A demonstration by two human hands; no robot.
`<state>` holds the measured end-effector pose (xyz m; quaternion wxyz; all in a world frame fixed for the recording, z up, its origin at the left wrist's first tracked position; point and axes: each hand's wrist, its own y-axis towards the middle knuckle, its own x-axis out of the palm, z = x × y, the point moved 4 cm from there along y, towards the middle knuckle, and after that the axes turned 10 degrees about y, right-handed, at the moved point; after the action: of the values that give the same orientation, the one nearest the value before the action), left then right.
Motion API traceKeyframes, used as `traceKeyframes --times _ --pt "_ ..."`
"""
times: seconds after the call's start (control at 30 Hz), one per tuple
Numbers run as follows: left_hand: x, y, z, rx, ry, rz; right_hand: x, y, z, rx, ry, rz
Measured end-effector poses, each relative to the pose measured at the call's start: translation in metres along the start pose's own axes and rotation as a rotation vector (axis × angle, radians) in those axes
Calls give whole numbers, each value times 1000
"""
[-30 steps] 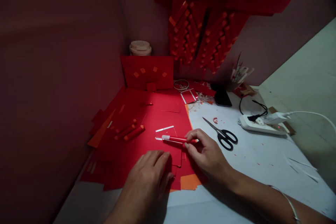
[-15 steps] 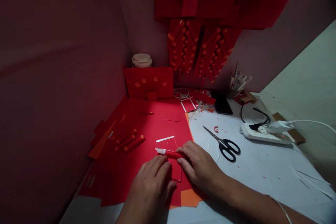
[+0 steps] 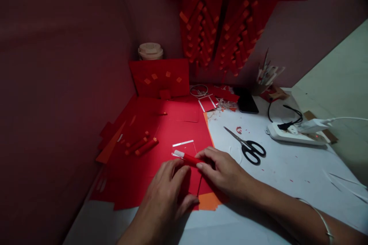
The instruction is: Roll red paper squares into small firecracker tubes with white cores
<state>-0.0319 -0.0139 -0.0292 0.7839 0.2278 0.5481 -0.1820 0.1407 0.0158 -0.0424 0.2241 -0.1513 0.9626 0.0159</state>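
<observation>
A slim red marker (image 3: pixel 191 159) with a white end sits between the thumb and fingers of my right hand (image 3: pixel 220 166). Whether its red part is the barrel or rolled paper, I cannot tell. It tilts over a small red paper piece (image 3: pixel 193 183) with white strips near its far edge. My left hand (image 3: pixel 169 185) is just below the marker, thumb and fingers apart, resting on the paper; contact with the marker is unclear. Under everything spread large red sheets (image 3: pixel 138 183). Red paper rolls (image 3: pixel 147 146) with orange ends are on the left.
Black-handled scissors (image 3: pixel 249 150) lie open to the right. Farther right are a white power strip (image 3: pixel 299 134) with cables, a black phone (image 3: pixel 246 101) and a pen cup (image 3: pixel 260 87). A folded red card (image 3: pixel 161 80) stands at the back, before a lidded cup (image 3: pixel 150 50).
My right hand has lifted and tilted the marker's white end upward. My left fingers have come off the marker's near side and opened a little. The camera view has tipped downward.
</observation>
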Motion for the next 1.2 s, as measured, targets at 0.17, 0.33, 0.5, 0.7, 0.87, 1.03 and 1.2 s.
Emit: traceKeyframes --times 0.17,0.33,0.5,0.7,0.87,1.03,1.2 --pt "-4 0 2 25 -28 22 -1 -1 1 59 83 -10" --pt "-7 2 5 155 -48 165 0 -3 2 76 127 -7" --pt "-4 -2 6 193 -49 230 2 -3 3 29 111 7" --pt "-5 -7 8 247 -81 215 -2 -4 -1 -26 64 83" --pt "-5 -7 10 237 -38 159 -6 -9 -9 -91 20 95" --pt "-6 -11 12 164 -61 145 2 -22 -11 -111 -32 2" --pt "-8 -24 19 191 -147 224 -1 -46 -14 -80 -10 4"
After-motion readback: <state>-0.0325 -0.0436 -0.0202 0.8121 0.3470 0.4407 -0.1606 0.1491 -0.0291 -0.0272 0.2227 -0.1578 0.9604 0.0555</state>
